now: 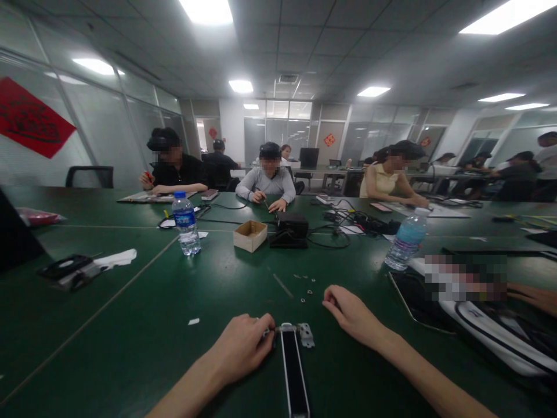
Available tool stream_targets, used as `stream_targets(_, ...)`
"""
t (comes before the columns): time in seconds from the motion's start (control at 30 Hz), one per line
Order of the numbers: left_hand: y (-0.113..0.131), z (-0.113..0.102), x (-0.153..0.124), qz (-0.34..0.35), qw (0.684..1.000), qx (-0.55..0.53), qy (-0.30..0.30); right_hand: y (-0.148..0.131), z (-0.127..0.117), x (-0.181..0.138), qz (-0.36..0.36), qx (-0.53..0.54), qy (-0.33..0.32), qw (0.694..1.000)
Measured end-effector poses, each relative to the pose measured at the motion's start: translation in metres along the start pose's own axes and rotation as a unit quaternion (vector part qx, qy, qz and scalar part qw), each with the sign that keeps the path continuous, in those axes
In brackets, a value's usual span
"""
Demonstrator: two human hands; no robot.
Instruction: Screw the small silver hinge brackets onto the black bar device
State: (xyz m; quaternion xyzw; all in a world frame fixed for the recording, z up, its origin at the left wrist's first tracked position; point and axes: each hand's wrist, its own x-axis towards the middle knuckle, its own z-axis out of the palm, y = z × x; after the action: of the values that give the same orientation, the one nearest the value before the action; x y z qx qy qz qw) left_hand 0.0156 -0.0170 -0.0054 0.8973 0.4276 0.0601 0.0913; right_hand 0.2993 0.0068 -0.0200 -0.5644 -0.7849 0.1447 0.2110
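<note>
A long black bar with a silver frame (296,371) lies lengthwise in front of me on the green table. From the right of its far end sticks out a metal bracket (307,335) with holes. My left hand (246,345) is closed at the left of that end, its fingers around a bit of metal bracket (266,332), mostly hidden. To the right, my right hand (348,310) hovers or rests by several small metal nuts (309,291). Its fingers are curled together, and whatever they may hold is hidden. A thin clear strip (282,285) lies beyond the hands.
A small open box (250,236) stands beside a black device (289,229) with cables. Water bottles (186,223) stand left and right. A phone (418,305) and a white bag (487,331) lie at right, near another person's blurred hand. People sit across the table.
</note>
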Motion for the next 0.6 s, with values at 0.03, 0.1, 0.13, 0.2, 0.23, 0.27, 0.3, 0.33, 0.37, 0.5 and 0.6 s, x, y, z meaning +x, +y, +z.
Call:
stream_targets(0.03,0.0,0.0,0.0,-0.001,1.0,0.001,-0.001,-0.008,-0.001,-0.002,-0.019,0.024,-0.013,0.999)
stream_targets(0.1,0.001,-0.001,0.0,-0.001,1.0,0.005,0.001,-0.023,-0.001,-0.008,-0.058,0.061,-0.048,0.995)
stream_targets(0.13,0.001,-0.001,-0.001,-0.001,1.0,0.007,0.002,-0.03,0.0,-0.01,-0.08,0.069,-0.062,0.992)
stream_targets(0.2,0.002,-0.001,-0.001,-0.001,1.0,0.012,0.005,-0.041,0.003,-0.014,-0.122,0.084,-0.077,0.986)
stream_targets(0.23,0.002,-0.001,-0.001,-0.001,1.0,0.014,0.005,-0.045,0.006,-0.016,-0.138,0.09,-0.076,0.983)
stream_targets(0.27,0.002,-0.001,-0.001,-0.001,1.0,0.016,0.005,-0.047,0.009,-0.017,-0.149,0.095,-0.072,0.982)
stream_targets(0.3,0.002,-0.001,-0.001,-0.001,1.0,0.016,0.005,-0.049,0.011,-0.018,-0.154,0.1,-0.065,0.981)
stream_targets(0.33,0.002,-0.001,0.0,0.0,1.0,0.015,0.006,-0.05,0.013,-0.018,-0.156,0.105,-0.058,0.98)
stream_targets(0.37,0.002,-0.001,0.0,0.001,1.0,0.014,0.007,-0.051,0.014,-0.018,-0.156,0.109,-0.052,0.98)
stream_targets(0.5,0.002,-0.001,-0.001,0.006,1.0,0.013,0.008,-0.053,0.013,-0.018,-0.137,0.12,-0.049,0.982)
stream_targets(0.6,0.002,0.0,-0.001,0.005,1.0,0.022,0.007,-0.053,0.012,-0.018,-0.13,0.117,-0.044,0.984)
